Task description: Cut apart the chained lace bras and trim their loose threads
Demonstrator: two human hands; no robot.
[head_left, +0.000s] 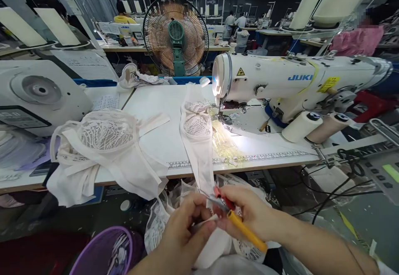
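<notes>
My left hand (187,229) pinches the edge of a white lace garment (199,158) whose upper part lies on the table and whose lower end hangs over the front edge. My right hand (249,212) grips small scissors (219,202) with red on the handle, their blades at the fabric between the two hands. A yellow-orange stick-like handle (246,230) also juts out below my right hand. More white lace fabric (156,225) hangs beneath the hands. A pile of white lace garments (106,137) rests on the table at the left.
A white sewing machine (264,75) stands on the table (156,100) at the right, near thread cones (302,127). Another machine (40,96) is at the left. A fan (176,33) stands behind. A purple bin (102,250) sits on the floor. Several people are in the background.
</notes>
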